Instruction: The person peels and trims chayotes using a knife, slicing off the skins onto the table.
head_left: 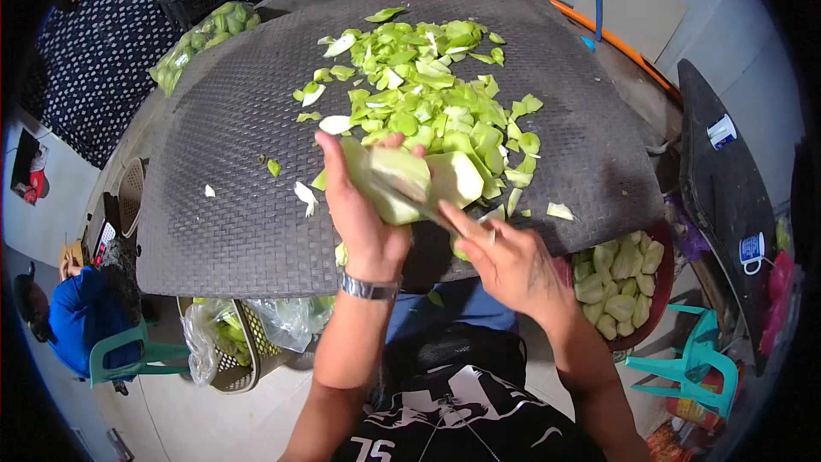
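Observation:
In my left hand (366,227), palm up with the fingers curled round it, is a peeled pale-green chayote (355,169). My right hand (519,272) grips a knife (432,215), its handle mostly hidden by the fingers. The blurred blade lies against the chayote, where a slice lifts from its side. Just right of it is a broad pale cut piece (462,178); I cannot tell whether it is held or lying on the pile. Beyond my hands, a heap of thin green-white slices (419,103) spreads over the dark woven tabletop (222,137).
Under the table's right edge stands a red basin (657,304) of whole chayotes. At lower left is a basket (272,358) with plastic bags. A bag of green chayotes (205,38) sits beyond the far left edge. A person in blue (85,312) is at far left, beside a green chair (128,351).

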{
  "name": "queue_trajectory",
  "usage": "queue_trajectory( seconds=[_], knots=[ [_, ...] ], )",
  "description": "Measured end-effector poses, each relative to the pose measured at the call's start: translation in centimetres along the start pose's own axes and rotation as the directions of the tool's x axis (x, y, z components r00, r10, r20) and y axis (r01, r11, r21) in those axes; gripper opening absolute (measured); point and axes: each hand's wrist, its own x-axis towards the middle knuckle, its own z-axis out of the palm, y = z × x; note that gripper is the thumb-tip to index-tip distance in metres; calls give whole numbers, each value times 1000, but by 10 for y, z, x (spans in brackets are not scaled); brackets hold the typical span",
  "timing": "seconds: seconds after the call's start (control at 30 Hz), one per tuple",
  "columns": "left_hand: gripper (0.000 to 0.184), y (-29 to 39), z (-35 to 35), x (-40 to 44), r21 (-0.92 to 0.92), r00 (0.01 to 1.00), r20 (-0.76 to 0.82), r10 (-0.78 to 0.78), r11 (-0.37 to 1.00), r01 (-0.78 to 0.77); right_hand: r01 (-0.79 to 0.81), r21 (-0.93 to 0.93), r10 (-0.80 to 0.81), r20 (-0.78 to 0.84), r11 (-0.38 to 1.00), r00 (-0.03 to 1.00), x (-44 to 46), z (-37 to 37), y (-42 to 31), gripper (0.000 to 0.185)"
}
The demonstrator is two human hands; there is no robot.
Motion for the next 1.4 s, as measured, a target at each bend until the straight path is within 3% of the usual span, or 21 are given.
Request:
queue_trajectory(
  seconds=[0.07, 0.13, 0.2, 0.4, 0.5, 0.6, 0.67, 0.73, 0.83, 0.97, 1.07, 1.2, 1.33, 1.4],
  knots=[
    [65, 7, 15, 19, 3, 998, -8, 55, 998, -55, 29, -49, -33, -95, 998, 995, 24, 1, 1, 57],
    [73, 11, 20, 45, 18, 995, 2, 101, 995, -101, -29, -228, 12, -76, 973, 997, 40, -1, -4, 55],
    [73, 14, 30, 58, 48, 983, -10, 186, 982, -185, -65, -240, 41, -103, 969, 994, 54, 6, -3, 53],
    [78, 14, 25, 75, 8, 987, -1, 163, 987, -163, -157, -226, 144, -71, 961, 987, 68, 9, -12, 49],
    [76, 13, 14, 85, 16, 998, 7, 68, 998, -69, -149, -6, 148, -55, 989, 987, 67, 12, 5, 44],
    [74, 18, 16, 87, 36, 1000, -17, -12, 999, 13, -471, 271, 381, 324, 840, 866, 68, -12, 12, 42],
    [71, 21, 16, 88, 80, 999, 9, -35, 996, 34, -548, 322, 394, 433, 772, 811, 69, -24, 10, 43],
    [66, 27, 15, 95, 110, 980, 108, -167, 982, 155, -608, 320, 415, 502, 727, 759, 67, -28, 9, 42],
    [58, 30, 14, 100, 135, 947, 179, -268, 960, 246, -276, 279, 253, 114, 920, 961, 51, -11, 8, 40],
    [56, 28, 7, 93, 33, 935, 252, -250, 968, 250, -319, 116, 299, 161, 941, 941, 47, -10, -17, 51],
    [61, 29, 2, 87, 16, 956, 194, -222, 975, 223, -322, -73, 329, 115, 944, 937, 46, -3, -25, 51],
    [64, 17, -3, 82, 72, 975, 111, -192, 980, 185, -266, -162, 272, 16, 950, 962, 47, 12, -18, 53],
    [62, 12, -6, 82, 47, 955, 142, -259, 966, 255, -274, -200, 285, 26, 941, 958, 50, 12, -19, 50],
    [61, 12, -7, 84, 55, 974, 79, -213, 976, 209, -260, -213, 274, 40, 942, 961, 51, 6, -20, 44]
  ],
)
